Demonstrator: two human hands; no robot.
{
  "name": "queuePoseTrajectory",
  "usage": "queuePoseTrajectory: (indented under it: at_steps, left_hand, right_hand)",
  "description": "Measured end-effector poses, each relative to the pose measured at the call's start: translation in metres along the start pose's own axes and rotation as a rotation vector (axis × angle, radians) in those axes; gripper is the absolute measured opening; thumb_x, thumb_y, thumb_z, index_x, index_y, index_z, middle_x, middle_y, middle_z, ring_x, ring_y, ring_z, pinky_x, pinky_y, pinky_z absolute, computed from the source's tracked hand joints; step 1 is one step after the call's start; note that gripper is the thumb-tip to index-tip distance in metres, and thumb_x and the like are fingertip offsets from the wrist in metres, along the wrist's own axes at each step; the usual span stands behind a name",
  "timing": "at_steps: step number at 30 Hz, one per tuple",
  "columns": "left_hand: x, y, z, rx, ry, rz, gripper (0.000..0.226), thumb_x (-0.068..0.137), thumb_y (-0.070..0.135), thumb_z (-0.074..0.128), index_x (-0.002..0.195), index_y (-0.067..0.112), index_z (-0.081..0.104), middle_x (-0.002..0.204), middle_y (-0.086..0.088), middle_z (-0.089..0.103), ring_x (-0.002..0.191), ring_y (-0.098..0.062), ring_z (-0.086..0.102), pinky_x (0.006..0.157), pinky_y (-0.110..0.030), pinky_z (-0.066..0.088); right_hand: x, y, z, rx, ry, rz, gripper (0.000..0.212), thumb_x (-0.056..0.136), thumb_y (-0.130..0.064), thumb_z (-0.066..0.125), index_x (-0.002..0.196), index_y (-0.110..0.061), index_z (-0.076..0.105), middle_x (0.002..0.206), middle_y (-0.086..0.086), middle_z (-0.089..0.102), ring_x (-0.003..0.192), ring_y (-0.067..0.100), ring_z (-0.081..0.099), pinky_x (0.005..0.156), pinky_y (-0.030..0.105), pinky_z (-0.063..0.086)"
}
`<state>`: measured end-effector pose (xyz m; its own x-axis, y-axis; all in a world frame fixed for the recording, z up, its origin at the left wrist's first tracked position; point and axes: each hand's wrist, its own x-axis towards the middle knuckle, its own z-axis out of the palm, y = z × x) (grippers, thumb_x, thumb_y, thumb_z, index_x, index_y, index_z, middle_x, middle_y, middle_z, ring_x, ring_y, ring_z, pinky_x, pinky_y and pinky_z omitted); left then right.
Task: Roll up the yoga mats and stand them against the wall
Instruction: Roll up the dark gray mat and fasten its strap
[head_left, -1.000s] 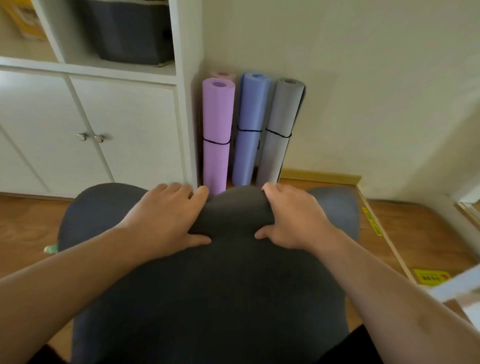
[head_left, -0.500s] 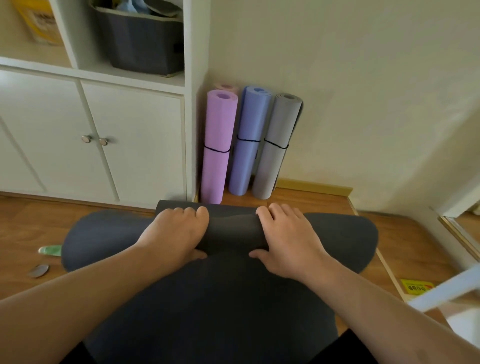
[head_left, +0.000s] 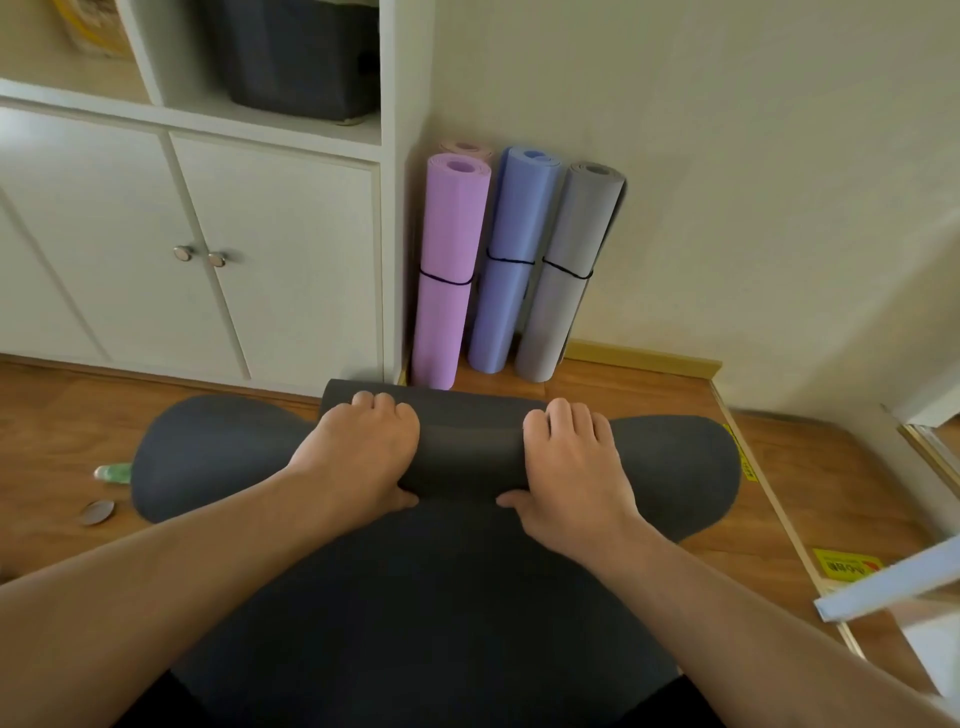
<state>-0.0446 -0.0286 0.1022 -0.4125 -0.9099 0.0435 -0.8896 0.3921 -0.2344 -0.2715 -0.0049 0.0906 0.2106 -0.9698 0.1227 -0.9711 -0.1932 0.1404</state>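
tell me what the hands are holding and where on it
Both the left hand and right hand grip the dark grey mat at its rolled far end.

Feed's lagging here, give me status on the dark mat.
Both hands, left and right, gripping dark mat roll. Roll just begun, mostly flat. Nothing blocking; three banded mats stand ahead.

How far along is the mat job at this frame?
Done: purple mat, blue mat and grey mat stand banded in the corner, a pinkish one behind. In hand: left hand and right hand grip the dark grey mat, barely started rolling. Left: finish rolling, stand it.
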Motion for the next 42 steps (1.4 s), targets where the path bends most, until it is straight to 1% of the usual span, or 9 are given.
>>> queuePoseTrajectory:
  at_steps: [4, 6, 10, 18, 22, 26, 34, 40, 42]
  left_hand:
    - [0.004, 0.005, 0.006, 0.017, -0.030, -0.033, 0.053, 0.089, 0.066, 0.068, 0.103, 0.021, 0.044, 0.098, 0.004, 0.064, 0.079, -0.016, 0.059, 0.064, -0.029, 0.044]
    - [0.004, 0.006, 0.008, 0.030, -0.045, -0.028, 0.049, 0.092, 0.065, 0.064, 0.101, 0.021, 0.045, 0.094, 0.005, 0.066, 0.073, -0.016, 0.060, 0.060, -0.029, 0.043]
    - [0.005, 0.003, 0.012, -0.003, -0.130, 0.022, 0.051, 0.094, 0.075, 0.053, 0.095, 0.024, 0.047, 0.081, 0.010, 0.054, 0.074, -0.014, 0.059, 0.064, -0.029, 0.046]
    - [-0.004, -0.009, 0.007, -0.234, -0.283, 0.127, 0.060, 0.091, 0.086, 0.025, 0.094, 0.031, 0.048, 0.079, 0.008, 0.062, 0.071, -0.009, 0.061, 0.070, -0.029, 0.050]
    - [-0.013, -0.014, 0.006, -0.290, -0.252, 0.166, 0.042, 0.101, 0.074, 0.028, 0.101, 0.032, 0.035, 0.080, 0.009, 0.060, 0.069, -0.009, 0.059, 0.070, -0.029, 0.049]
    - [-0.012, -0.009, 0.014, -0.225, -0.196, 0.032, 0.039, 0.105, 0.065, 0.032, 0.100, 0.027, 0.036, 0.088, 0.007, 0.059, 0.074, -0.011, 0.059, 0.072, -0.033, 0.054]
    - [-0.007, 0.000, 0.026, -0.005, -0.052, -0.134, 0.052, 0.107, 0.060, 0.028, 0.119, 0.013, 0.049, 0.125, -0.011, 0.056, 0.115, -0.028, 0.053, 0.097, -0.036, 0.048]
    - [-0.007, 0.006, 0.028, -0.116, -0.085, -0.084, 0.068, 0.085, 0.081, 0.057, 0.113, 0.020, 0.047, 0.111, -0.002, 0.060, 0.102, -0.022, 0.062, 0.089, -0.035, 0.052]
    - [-0.005, 0.004, 0.027, -0.126, -0.102, -0.048, 0.063, 0.084, 0.073, 0.068, 0.114, 0.022, 0.048, 0.104, 0.003, 0.061, 0.091, -0.017, 0.061, 0.079, -0.030, 0.052]
  right_hand:
    - [0.004, 0.002, 0.002, 0.019, -0.046, 0.005, 0.070, 0.083, -0.063, 0.081, 0.124, -0.018, 0.045, 0.113, 0.003, 0.060, 0.107, 0.024, 0.060, 0.093, 0.040, 0.052]
    - [0.005, 0.005, 0.001, 0.005, -0.054, 0.003, 0.068, 0.084, -0.064, 0.080, 0.117, -0.019, 0.042, 0.100, 0.000, 0.061, 0.088, 0.021, 0.061, 0.074, 0.035, 0.052]
    - [0.005, 0.006, -0.002, -0.003, -0.159, -0.027, 0.054, 0.090, -0.063, 0.074, 0.094, -0.022, 0.040, 0.073, -0.007, 0.049, 0.063, 0.016, 0.049, 0.049, 0.029, 0.031]
    - [0.010, 0.011, -0.002, 0.065, -0.361, -0.089, 0.032, 0.093, -0.059, 0.073, 0.093, -0.029, 0.061, 0.083, -0.009, 0.063, 0.076, 0.011, 0.062, 0.065, 0.030, 0.051]
    - [0.008, 0.014, -0.002, 0.130, -0.380, -0.092, 0.041, 0.091, -0.061, 0.074, 0.101, -0.028, 0.051, 0.086, -0.008, 0.061, 0.077, 0.010, 0.060, 0.064, 0.030, 0.050]
    - [0.008, 0.020, -0.006, 0.304, -0.368, -0.073, 0.047, 0.094, -0.063, 0.069, 0.114, -0.030, 0.041, 0.099, -0.009, 0.062, 0.085, 0.011, 0.063, 0.077, 0.037, 0.057]
    - [0.003, 0.005, 0.012, 0.082, 0.007, -0.017, 0.052, 0.102, -0.068, 0.050, 0.120, -0.020, 0.059, 0.116, 0.000, 0.064, 0.112, 0.024, 0.058, 0.100, 0.041, 0.050]
    - [0.005, 0.011, 0.013, 0.031, -0.036, 0.022, 0.049, 0.100, -0.064, 0.057, 0.107, -0.016, 0.047, 0.105, 0.003, 0.050, 0.097, 0.020, 0.046, 0.092, 0.037, 0.048]
    - [0.004, 0.014, 0.011, 0.021, -0.043, 0.010, 0.050, 0.099, -0.065, 0.058, 0.104, -0.017, 0.043, 0.104, 0.002, 0.046, 0.096, 0.019, 0.043, 0.092, 0.036, 0.046]
